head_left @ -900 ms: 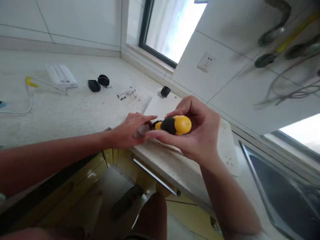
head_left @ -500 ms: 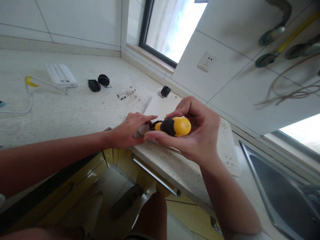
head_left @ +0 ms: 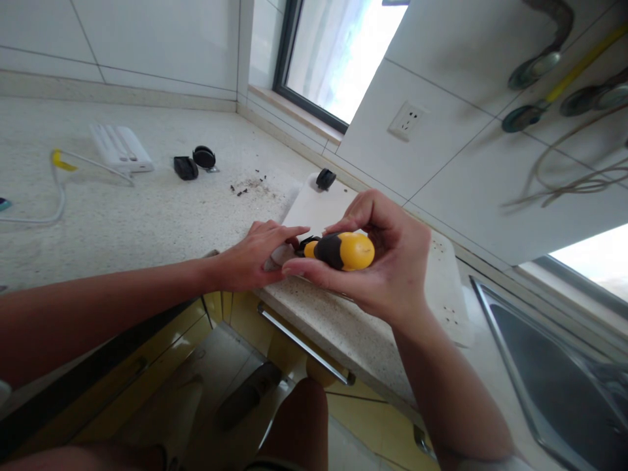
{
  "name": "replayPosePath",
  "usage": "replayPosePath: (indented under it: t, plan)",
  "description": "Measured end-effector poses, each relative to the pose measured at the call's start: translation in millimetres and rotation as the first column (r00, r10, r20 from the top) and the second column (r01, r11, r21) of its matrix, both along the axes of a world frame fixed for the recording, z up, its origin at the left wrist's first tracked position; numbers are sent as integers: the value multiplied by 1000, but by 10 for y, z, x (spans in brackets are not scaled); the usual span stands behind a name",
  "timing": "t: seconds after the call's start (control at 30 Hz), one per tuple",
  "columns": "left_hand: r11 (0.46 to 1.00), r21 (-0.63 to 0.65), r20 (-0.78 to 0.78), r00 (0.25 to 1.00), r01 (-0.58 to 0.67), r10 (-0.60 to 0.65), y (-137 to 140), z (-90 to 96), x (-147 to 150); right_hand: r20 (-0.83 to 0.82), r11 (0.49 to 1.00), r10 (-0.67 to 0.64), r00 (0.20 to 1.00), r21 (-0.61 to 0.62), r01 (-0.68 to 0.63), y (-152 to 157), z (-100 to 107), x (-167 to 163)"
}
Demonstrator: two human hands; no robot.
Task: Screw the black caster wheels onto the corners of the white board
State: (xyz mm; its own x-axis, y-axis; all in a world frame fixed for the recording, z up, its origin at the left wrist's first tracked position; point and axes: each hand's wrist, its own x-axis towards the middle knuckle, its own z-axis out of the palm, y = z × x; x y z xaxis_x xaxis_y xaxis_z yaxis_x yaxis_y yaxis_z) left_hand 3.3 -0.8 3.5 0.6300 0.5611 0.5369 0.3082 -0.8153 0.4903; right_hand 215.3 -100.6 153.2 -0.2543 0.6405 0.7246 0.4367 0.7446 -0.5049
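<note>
My right hand (head_left: 392, 261) is closed around the yellow-and-black handle of a screwdriver (head_left: 346, 250), seen nearly end-on. The screwdriver's tip is hidden behind its handle, over a black caster (head_left: 305, 244) at the near left corner of a white plastic panel (head_left: 318, 212). My left hand (head_left: 262, 254) grips that corner, thumb at the front edge and index finger stretched beside the caster. Another black caster (head_left: 326, 178) stands upright at the panel's far corner. The panel's right end (head_left: 449, 307) shows small holes.
Two loose black casters (head_left: 193, 163) lie on the speckled counter (head_left: 161, 216), near dark crumbs of dirt (head_left: 252, 188). Farther left are a white power bank (head_left: 122, 149) and a white cable (head_left: 61, 196). A metal sink (head_left: 554, 366) is at the right; a drawer handle (head_left: 304, 343) runs below the counter edge.
Almost nothing differs. My right hand keeps its grip on the screwdriver, whose handle has shifted very slightly; my left hand stays on the panel's corner.
</note>
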Motion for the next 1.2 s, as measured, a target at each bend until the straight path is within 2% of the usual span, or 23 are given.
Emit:
replayPosePath:
  t: [0.1, 0.17, 0.27, 0.37, 0.43, 0.5, 0.63, 0.7, 0.77, 0.87, 0.93, 1.0, 1.07, 1.13, 1.2]
  plan:
    - [999, 25, -4, 1000, 27, -27, 2, -11, 0, 17, 1000, -19, 1000, 20, 19, 9, -15, -5]
    - [997, 63, 18, 999, 36, -37, 1, -18, -5, -4, 995, -56, 998, 85, 56, 2, 8, -4]
    - [994, 90, 35, 998, 57, -60, -12, -8, -18, -167, 957, -134, 977, 236, 171, -34, 113, 30]
    - [995, 80, 32, 997, 66, -69, -24, 8, -27, -270, 937, -142, 952, 274, 217, -92, 253, 100]
    - [996, 68, 29, 998, 56, -58, -21, 7, -29, -177, 969, -111, 978, 198, 146, -143, 324, 139]
    - [997, 63, 34, 999, 40, -42, -11, -4, -30, -35, 995, -19, 999, 96, 22, -205, 360, 146]
    - [998, 49, 1, 999, 42, -42, -20, -15, -33, 96, 977, 212, 973, -51, -208, -315, 295, 58]
    - [998, 34, -12, 999, 44, -43, -50, 0, -31, 184, 932, 348, 919, -177, -317, -332, 171, -32]
    - [999, 36, -6, 1000, 31, -31, -70, 43, -31, 334, 878, 463, 821, -298, -374, -324, -18, -158]
    - [994, 79, 3, 998, -69, 69, 15, 176, -77, 604, 877, 474, 640, -389, -282, -313, -387, -416]
    - [968, 119, -15, 974, -222, 225, 184, 297, -174, 722, 863, 504, 474, -448, -234, -330, -660, -596]
    - [902, 164, -95, 904, -400, 418, 417, 404, -333, 778, 852, 524, 347, -468, -236, -365, -940, -742]
    - [815, 220, -220, 786, -537, 577, 655, 457, -526, 786, 833, 551, 280, -494, -250, -408, -1211, -837]
    - [756, 252, -315, 688, -604, 654, 848, 445, -707, 784, 807, 584, 212, -530, -261, -449, -1446, -888]
    - [743, 271, -377, 642, -612, 667, 981, 387, -836, 763, 771, 617, 191, -537, -343, -482, -1621, -908]
